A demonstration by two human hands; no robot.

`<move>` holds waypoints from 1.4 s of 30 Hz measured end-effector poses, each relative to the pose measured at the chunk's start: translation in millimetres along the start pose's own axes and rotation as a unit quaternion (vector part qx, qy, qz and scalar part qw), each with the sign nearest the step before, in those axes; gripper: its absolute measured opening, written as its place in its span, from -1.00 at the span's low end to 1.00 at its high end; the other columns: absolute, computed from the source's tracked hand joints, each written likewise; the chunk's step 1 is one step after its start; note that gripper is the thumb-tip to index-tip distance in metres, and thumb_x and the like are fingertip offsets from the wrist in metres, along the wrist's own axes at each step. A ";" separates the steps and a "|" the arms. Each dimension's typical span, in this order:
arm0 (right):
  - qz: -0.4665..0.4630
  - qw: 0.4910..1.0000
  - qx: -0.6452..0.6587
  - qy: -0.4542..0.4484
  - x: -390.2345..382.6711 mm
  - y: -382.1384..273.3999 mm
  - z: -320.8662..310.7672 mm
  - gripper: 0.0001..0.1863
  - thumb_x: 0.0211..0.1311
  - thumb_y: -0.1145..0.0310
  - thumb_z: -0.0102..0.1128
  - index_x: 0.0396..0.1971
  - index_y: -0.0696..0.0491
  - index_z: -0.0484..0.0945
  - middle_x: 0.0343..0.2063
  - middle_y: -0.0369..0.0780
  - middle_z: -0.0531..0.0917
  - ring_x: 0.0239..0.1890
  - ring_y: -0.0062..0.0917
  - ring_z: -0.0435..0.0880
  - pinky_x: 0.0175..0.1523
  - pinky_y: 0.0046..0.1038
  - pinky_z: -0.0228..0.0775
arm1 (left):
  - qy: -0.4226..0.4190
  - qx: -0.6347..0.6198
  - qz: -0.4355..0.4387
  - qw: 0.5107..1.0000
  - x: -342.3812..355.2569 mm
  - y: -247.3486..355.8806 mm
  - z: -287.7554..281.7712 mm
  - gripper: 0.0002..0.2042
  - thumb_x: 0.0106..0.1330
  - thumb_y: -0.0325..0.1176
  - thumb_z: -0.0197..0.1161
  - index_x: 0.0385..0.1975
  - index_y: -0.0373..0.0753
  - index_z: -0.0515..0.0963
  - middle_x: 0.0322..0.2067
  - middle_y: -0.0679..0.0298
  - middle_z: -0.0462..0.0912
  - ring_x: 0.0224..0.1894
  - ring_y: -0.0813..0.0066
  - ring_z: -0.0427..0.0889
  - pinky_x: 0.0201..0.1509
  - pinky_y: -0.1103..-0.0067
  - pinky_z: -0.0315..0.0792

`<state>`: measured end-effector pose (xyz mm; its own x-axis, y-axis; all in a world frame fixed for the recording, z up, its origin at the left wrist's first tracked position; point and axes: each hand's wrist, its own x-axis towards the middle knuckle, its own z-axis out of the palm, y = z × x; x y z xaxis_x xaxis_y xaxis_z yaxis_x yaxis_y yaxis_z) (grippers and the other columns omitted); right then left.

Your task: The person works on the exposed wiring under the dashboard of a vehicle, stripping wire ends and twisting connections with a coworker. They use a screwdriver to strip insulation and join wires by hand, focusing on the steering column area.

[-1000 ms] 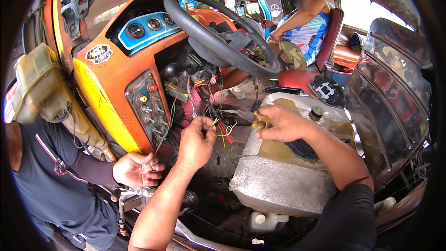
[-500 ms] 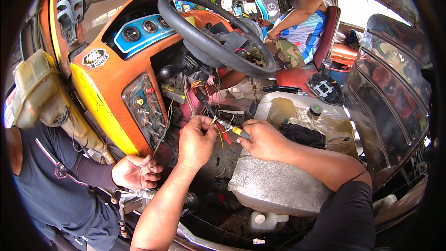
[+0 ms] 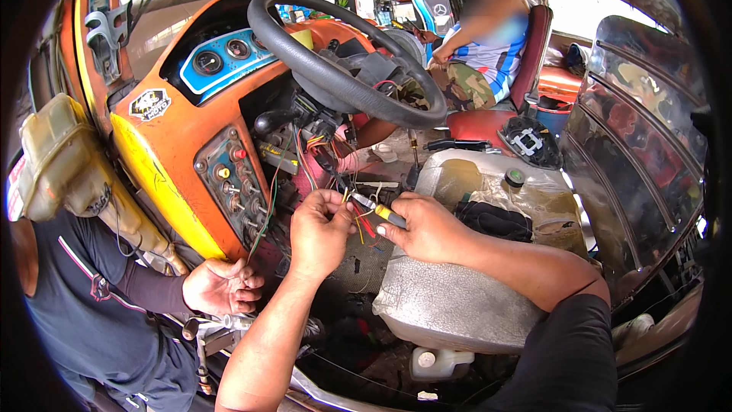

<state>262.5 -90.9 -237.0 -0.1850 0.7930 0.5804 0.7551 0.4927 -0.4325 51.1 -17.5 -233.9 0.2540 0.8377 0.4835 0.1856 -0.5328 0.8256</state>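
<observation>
Below the steering wheel (image 3: 301, 57), my left hand (image 3: 319, 235) pinches thin wires between thumb and fingertips. A bundle of red, yellow and pale wires (image 3: 366, 223) hangs beside those fingers. My right hand (image 3: 428, 230) is closed around a pair of pliers (image 3: 390, 216) with yellow and dark handles. The pliers' metal jaws point left and meet the wires right by my left fingertips; whether they grip a wire is too small to tell. More loose wires (image 3: 319, 145) come out of the opened steering column above.
A co-worker's hand (image 3: 223, 287) at the left holds a thin green wire (image 3: 267, 217). An orange dashboard with a switch panel (image 3: 232, 183) stands close by. The silver padded cover (image 3: 457, 297) lies under my right forearm. Another person (image 3: 488, 46) sits at the far side.
The view has shifted slightly, moving the cab a little to the left in the picture. The pliers' jaws sit slightly closer to my left fingertips. Both hands keep their holds.
</observation>
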 end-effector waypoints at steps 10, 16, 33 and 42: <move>0.143 0.980 0.091 -0.107 2.8 -2.8 -9.7 -0.66 0.41 0.23 0.43 -0.35 0.25 0.69 -0.44 0.05 0.73 -0.32 -0.01 0.78 -0.13 -0.04 0.56 | 0.029 0.065 0.044 0.997 0.5 -8.5 8.0 -0.90 0.50 -0.52 0.35 -0.10 -0.38 0.63 -0.45 0.23 0.75 -0.46 0.55 0.71 -0.29 0.51 0.59; 0.046 0.997 0.043 -0.037 0.0 11.5 7.2 -0.70 0.39 0.30 0.42 -0.37 0.28 0.66 -0.30 0.08 0.68 -0.16 0.01 0.75 0.02 -0.03 0.57 | 0.003 0.104 0.018 0.994 2.1 3.7 9.1 -0.88 0.54 -0.51 0.32 -0.17 -0.43 0.73 -0.42 0.20 0.80 -0.38 0.58 0.77 -0.27 0.52 0.66; -0.013 0.997 0.006 -0.074 6.5 21.0 -2.7 -0.61 0.49 0.18 0.38 -0.32 0.27 0.66 -0.41 0.05 0.70 -0.26 -0.03 0.75 -0.08 -0.04 0.56 | -0.059 0.211 0.128 0.967 1.0 13.6 2.7 -0.73 0.46 -0.31 0.44 -0.36 -0.39 0.58 -0.45 0.04 0.60 -0.36 0.11 0.68 -0.23 0.24 0.53; 0.111 0.979 0.126 -0.117 5.8 9.9 -8.4 -0.55 0.56 0.08 0.32 -0.36 0.22 0.69 -0.57 0.00 0.66 -0.46 -0.18 0.70 -0.23 -0.10 0.49 | -0.057 0.241 0.160 0.956 11.3 11.2 -1.9 -0.65 0.31 -0.28 0.60 -0.43 -0.34 0.52 -0.50 0.12 0.57 -0.48 0.21 0.55 -0.32 0.30 0.45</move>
<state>274.1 -84.4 -232.2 -0.1943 0.9365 0.2919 0.6199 0.3479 -0.7034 54.2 -13.8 -218.7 0.4679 0.6181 0.6317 0.4891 -0.7764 0.3974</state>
